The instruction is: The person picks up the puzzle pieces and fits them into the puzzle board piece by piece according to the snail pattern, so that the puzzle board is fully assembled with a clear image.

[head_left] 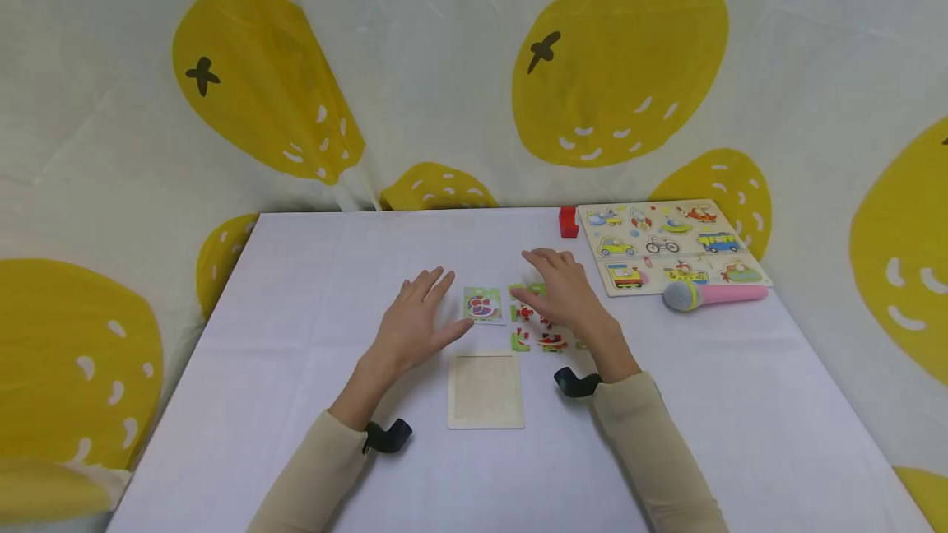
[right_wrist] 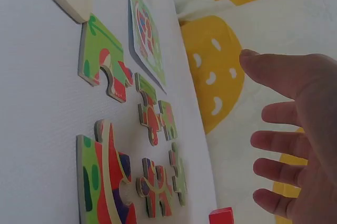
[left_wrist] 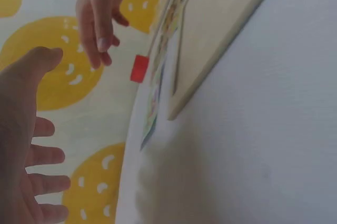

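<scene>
My left hand hovers over the table with fingers spread, just left of a picture card with a green and red print. Above several loose jigsaw pieces, my right hand is held with its fingers extended, hiding part of them in the head view. Neither hand holds anything. The right wrist view shows the jigsaw pieces lying apart on the cloth, green with red and purple print. Nearer the body, between the forearms, lies a shallow wooden puzzle frame with a bare inside.
Toward the back right lies a wooden peg board with vehicle pictures. A pink toy microphone lies along its front edge, and a small red block stands left of it. A fruit-print curtain hangs behind the table.
</scene>
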The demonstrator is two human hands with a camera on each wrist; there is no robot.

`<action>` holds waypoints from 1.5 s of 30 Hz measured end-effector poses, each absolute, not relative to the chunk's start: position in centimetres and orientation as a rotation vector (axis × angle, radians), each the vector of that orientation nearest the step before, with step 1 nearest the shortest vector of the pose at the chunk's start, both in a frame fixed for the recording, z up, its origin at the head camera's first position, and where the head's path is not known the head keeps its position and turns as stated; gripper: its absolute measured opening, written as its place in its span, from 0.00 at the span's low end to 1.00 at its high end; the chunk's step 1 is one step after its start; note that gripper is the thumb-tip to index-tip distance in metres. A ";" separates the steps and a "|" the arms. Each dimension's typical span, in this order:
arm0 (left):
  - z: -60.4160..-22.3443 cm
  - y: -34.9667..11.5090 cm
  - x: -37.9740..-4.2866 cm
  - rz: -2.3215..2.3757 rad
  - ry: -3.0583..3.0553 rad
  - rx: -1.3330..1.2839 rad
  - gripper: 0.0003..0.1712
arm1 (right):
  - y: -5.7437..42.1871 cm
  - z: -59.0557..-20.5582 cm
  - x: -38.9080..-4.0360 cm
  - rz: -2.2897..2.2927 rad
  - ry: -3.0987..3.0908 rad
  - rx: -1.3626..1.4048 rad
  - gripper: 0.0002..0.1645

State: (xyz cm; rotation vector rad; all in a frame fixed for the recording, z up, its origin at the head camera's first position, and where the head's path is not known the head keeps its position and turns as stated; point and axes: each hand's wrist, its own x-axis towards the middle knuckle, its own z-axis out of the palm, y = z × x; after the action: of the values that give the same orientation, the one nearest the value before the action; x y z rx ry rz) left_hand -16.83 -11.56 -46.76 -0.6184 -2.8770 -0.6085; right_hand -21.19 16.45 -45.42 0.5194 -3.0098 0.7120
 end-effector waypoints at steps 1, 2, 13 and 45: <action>-47.0 -11.5 -16.6 -0.606 -2.876 -0.633 0.48 | 16.4 -45.5 -21.4 0.718 -3.021 0.520 0.44; -47.2 -11.5 -16.4 -0.610 -2.871 -0.650 0.48 | 16.3 -45.6 -21.6 0.726 -3.027 0.522 0.44; -48.6 -11.3 -13.7 -0.780 -3.021 -0.700 0.47 | 16.1 -47.8 -23.0 0.760 -3.079 0.531 0.34; -49.2 -12.3 -13.0 -0.525 -3.085 -1.120 0.63 | 16.3 -49.8 -23.8 0.819 -3.117 0.487 0.24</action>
State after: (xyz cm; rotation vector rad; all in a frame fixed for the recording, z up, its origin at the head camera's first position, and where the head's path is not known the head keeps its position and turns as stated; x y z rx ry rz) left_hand -12.96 -12.25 -49.24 -1.1199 -3.0851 -0.5254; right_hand -23.75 16.30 -49.82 0.4875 -3.1174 0.8188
